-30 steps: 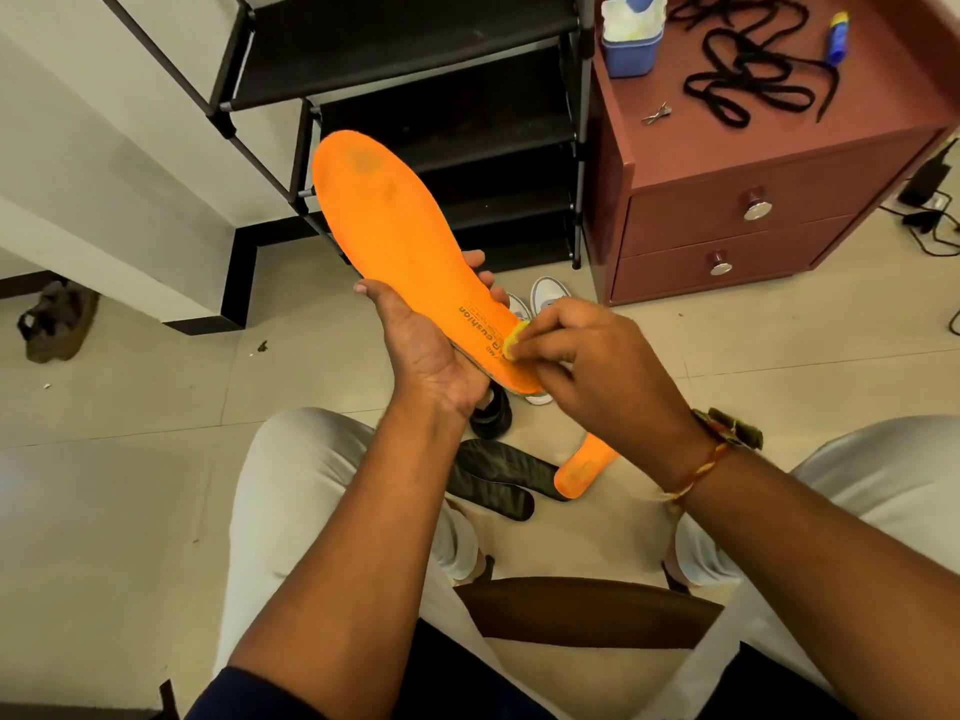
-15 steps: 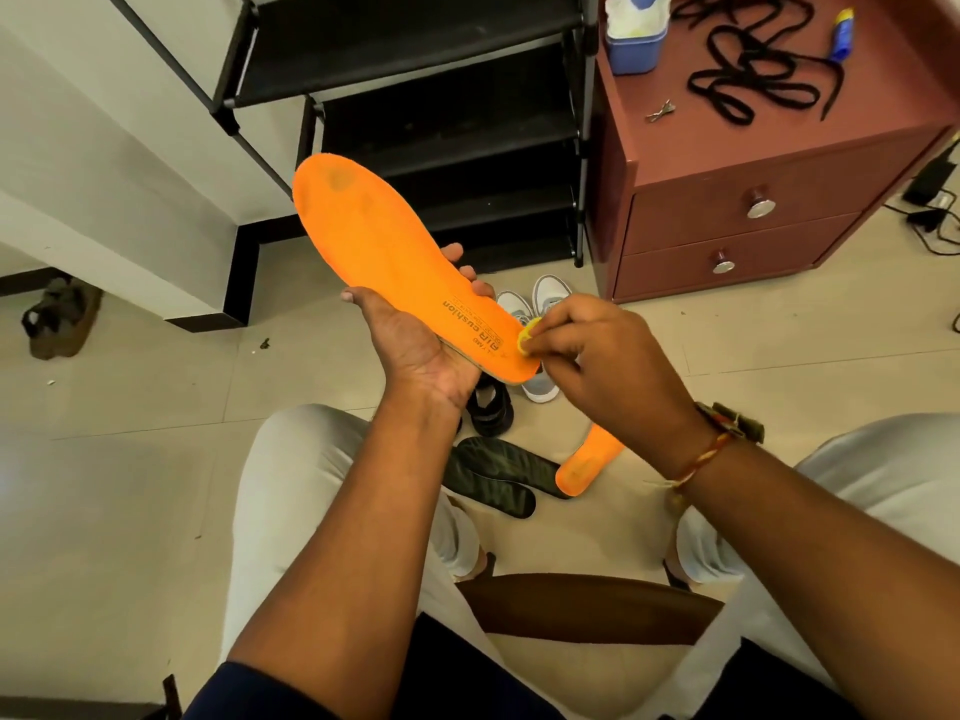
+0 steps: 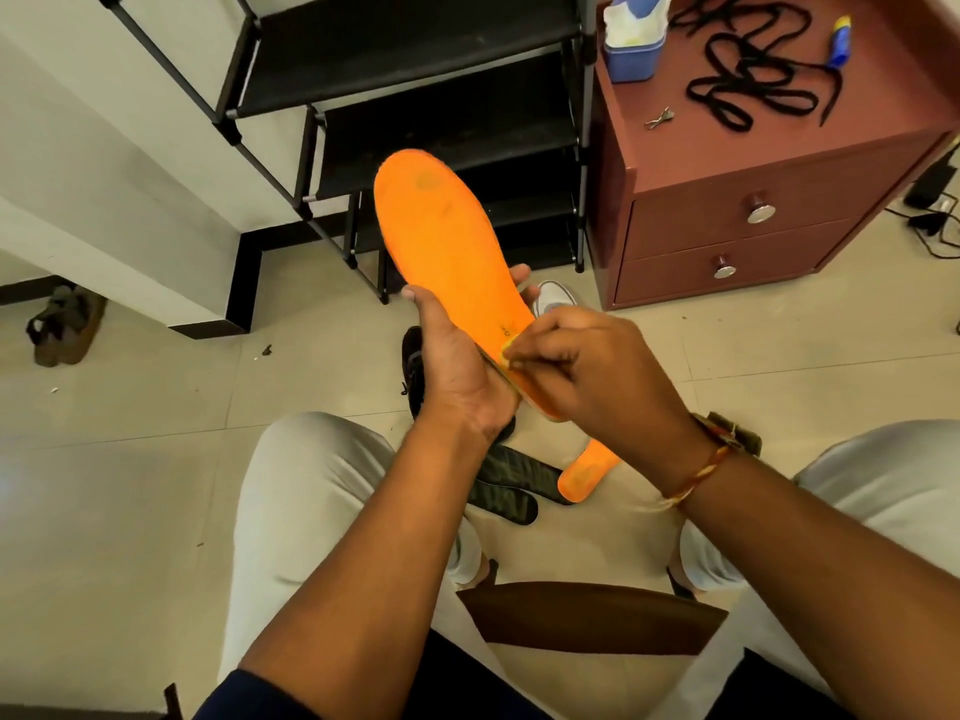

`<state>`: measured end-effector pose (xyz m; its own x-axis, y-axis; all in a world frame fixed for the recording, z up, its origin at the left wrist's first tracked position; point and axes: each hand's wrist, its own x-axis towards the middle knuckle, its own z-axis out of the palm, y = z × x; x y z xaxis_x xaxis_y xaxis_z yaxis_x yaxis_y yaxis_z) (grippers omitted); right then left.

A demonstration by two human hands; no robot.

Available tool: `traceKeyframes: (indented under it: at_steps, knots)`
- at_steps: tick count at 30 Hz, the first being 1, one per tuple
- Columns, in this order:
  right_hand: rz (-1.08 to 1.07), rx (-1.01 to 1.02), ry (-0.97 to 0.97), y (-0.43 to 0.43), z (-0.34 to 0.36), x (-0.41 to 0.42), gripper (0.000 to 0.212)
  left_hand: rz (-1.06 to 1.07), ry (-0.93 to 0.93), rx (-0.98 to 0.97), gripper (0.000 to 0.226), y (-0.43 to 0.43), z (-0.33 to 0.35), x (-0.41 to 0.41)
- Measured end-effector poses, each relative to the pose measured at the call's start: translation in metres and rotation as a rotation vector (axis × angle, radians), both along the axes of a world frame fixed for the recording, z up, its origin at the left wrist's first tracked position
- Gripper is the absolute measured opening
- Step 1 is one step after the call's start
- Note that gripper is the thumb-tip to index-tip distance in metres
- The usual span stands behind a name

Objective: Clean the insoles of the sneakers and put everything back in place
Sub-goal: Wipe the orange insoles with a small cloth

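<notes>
Since the earlier frame the insole [image 3: 457,267] has swung more upright, toe toward the rack [image 3: 415,85]. It is in the air over the knees. The left hand [image 3: 462,366] cups its heel half, fingers curled under. The right hand [image 3: 587,371] pinches a small yellow wipe [image 3: 506,353] on the heel. The insole looks light and bendy (probably foam), so holding at mid-length seems best. A second insole [image 3: 587,472] lies on the floor.

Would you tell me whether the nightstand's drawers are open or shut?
Shut: both drawer fronts sit flush with the nightstand, showing no gap.
</notes>
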<state>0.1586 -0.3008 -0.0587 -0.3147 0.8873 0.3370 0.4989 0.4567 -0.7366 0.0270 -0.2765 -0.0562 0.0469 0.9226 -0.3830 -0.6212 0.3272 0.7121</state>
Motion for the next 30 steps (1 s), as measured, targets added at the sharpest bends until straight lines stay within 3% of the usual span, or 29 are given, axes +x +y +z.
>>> traceKeyframes:
  at_steps: [3,7,10,23,30]
  knots:
    - [-0.134,0.005,-0.052,0.007,-0.004,0.006,0.016,-0.099,0.068,-0.029,0.108,-0.008,-0.001,0.009]
    - [-0.013,0.073,-0.073,-0.010,0.004,-0.007,0.016,-0.148,0.086,-0.042,0.113,-0.007,-0.003,0.006]
    - [-0.054,0.089,-0.078,-0.004,0.002,-0.005,0.018,-0.183,0.055,-0.043,0.114,-0.008,-0.005,0.010]
    - [-0.314,0.127,-0.069,0.018,-0.006,0.015,0.011,-0.167,0.032,-0.083,0.085,-0.016,-0.010,0.020]
    - [-0.310,0.091,-0.053,0.015,-0.006,0.015,0.012,-0.157,0.055,-0.102,0.085,-0.016,-0.013,0.020]
